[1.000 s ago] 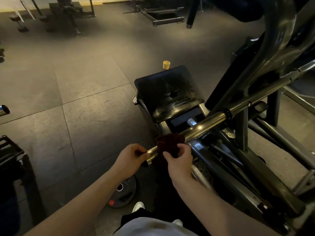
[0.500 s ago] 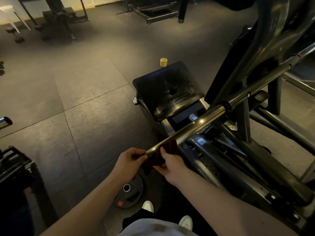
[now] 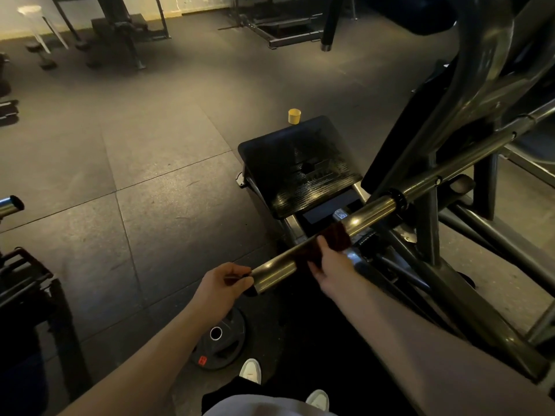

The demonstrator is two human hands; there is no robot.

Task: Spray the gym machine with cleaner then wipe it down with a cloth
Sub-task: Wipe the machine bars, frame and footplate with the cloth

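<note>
Since the earlier frame the cloth (image 3: pixel 336 238) has slid up the bar (image 3: pixel 372 210), away from its near end and toward the middle of the frame, and the right hand (image 3: pixel 330 267) has gone with it, leaving a bare, shiny stretch of metal behind. That hand grasps the dark red cloth from below and pinches it round the bar, so the fabric wraps the tube and rubs most of its round surface in one pass rather than only the top. The left hand (image 3: pixel 222 280), lower centre of the frame, has its fingers curled at the very end of the bar and seems to grip it there; I judge this is to steady the bar against the push of the wiping hand, though whether it also holds something small and dark I cannot tell. The bar belongs to the gym machine (image 3: pixel 426 229), whose dark frame fills the right side of the frame, and it runs up and to the right from the left hand. No spray bottle is in view, so the work looks to be in the wiping stage, with the far part of the bar yet to be covered. A black footplate (image 3: pixel 300 166) sits just above centre, a small yellow cup (image 3: pixel 294 116) stands on the floor (image 3: pixel 150 175) beyond it, and a weight plate (image 3: pixel 222 340) lies at lower centre.
</note>
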